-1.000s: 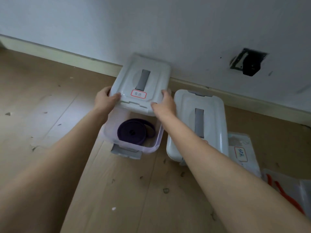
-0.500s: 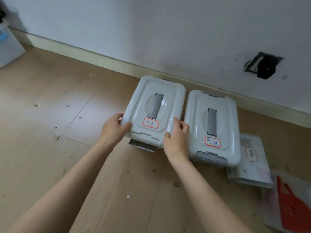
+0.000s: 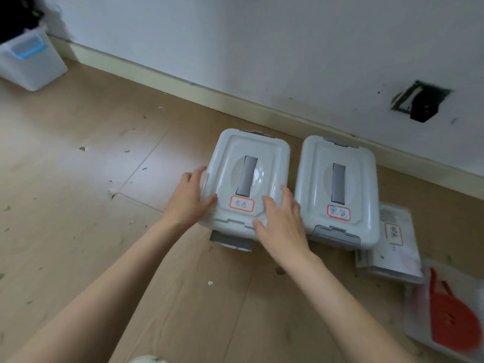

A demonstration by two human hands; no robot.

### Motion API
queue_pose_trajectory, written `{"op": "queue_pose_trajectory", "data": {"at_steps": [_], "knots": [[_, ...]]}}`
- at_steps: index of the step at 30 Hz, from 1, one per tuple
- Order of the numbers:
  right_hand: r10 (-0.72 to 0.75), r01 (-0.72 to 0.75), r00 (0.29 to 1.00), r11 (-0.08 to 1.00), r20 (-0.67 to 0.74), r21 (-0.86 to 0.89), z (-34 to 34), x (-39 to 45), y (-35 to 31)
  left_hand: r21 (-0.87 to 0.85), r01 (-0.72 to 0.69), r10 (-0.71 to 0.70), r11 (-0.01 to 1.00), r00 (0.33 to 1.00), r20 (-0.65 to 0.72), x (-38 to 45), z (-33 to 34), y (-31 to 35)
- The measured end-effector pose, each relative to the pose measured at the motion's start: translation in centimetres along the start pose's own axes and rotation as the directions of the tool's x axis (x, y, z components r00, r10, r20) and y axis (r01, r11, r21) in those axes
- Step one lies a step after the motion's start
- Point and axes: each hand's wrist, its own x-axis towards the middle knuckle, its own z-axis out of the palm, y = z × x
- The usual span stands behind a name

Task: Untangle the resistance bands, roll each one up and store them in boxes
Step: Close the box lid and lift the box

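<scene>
Lengthwise, the left box [image 3: 248, 179] runs from the lower part of the frame up toward the skirting board [image 3: 183, 85], tilted slightly to the right at its far end; it sits just left of centre on the wooden floor [image 3: 78, 179]. Its white lid [image 3: 272, 163] is on, with a grey handle [image 3: 247, 179] along the same axis and a red-bordered label [image 3: 242, 204] at the near end. The near grey latch [image 3: 231, 241] hangs open below the lid's front edge.

At upper left a translucent bin [image 3: 31, 58] with a blue clip stands by the wall. The left hand [image 3: 190, 197] lies against the box's left side, fingers fairly straight, thumb resting on the lid. The right hand [image 3: 281, 221] presses flat on the lid's near right corner, fingers spread and straight. Just right, nearly touching, the second box [image 3: 337, 189] lies parallel, lid on and near latch closed. Further right a loose labelled lid [image 3: 392, 239] lies flat, and at lower right an open box [image 3: 419, 320] holds a red band [image 3: 450, 318].

Half a second ago both hands gripped the lid's near corners with curled fingers; now the fingers have flattened out. A second ago the lid was raised, showing a rolled purple band inside; that band is now hidden.
</scene>
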Motion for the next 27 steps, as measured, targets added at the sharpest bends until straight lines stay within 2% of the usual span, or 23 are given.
{"op": "queue_pose_trajectory", "data": {"at_steps": [2,3,5,8,11,14,19,22,25,27], "knots": [[-0.253,0.275,0.956,0.948,0.145,-0.161,1.0,-0.6,0.1,0.159,-0.220,0.192,0.962,0.966,0.171,-0.3,0.6,-0.2],[-0.288,0.339,0.930,0.913,0.231,-0.228,1.5,-0.6,0.1,0.190,-0.260,0.205,0.947,0.941,0.268,-0.4,1.1,-0.4],[-0.292,0.373,0.921,0.856,0.259,-0.358,2.4,-0.4,0.5,0.199,-0.262,0.189,0.944,0.927,0.326,-0.7,1.7,-0.9],[-0.298,0.362,0.931,0.820,0.209,-0.443,3.2,-0.4,0.5,0.183,-0.242,0.180,0.953,0.937,0.300,-0.8,1.8,-1.1],[-0.329,0.366,0.930,0.855,0.161,-0.368,2.9,0.1,0.5,0.178,-0.248,0.188,0.952,0.935,0.300,-0.9,1.7,-0.9],[-0.369,0.408,0.911,0.866,0.183,-0.288,1.4,0.9,1.0,0.152,-0.229,0.170,0.962,0.931,0.324,-1.0,1.5,-0.8],[-0.369,0.408,0.912,0.866,0.182,-0.290,0.9,0.6,0.8,0.169,-0.241,0.171,0.956,0.922,0.347,-0.8,1.4,-1.0],[-0.379,0.432,0.898,0.854,0.223,-0.290,0.3,1.2,0.7,0.174,-0.230,0.195,0.957,0.960,0.200,-0.2,1.4,-0.9],[-0.354,0.372,0.911,0.927,0.212,-0.054,-1.8,4.3,0.9,0.264,-0.237,0.217,0.935,0.971,0.105,1.2,2.2,0.7],[-0.278,0.273,0.957,0.960,0.088,0.058,-3.1,7.5,1.3,0.395,-0.299,0.282,0.868,0.954,0.103,1.7,3.2,1.8]]}}
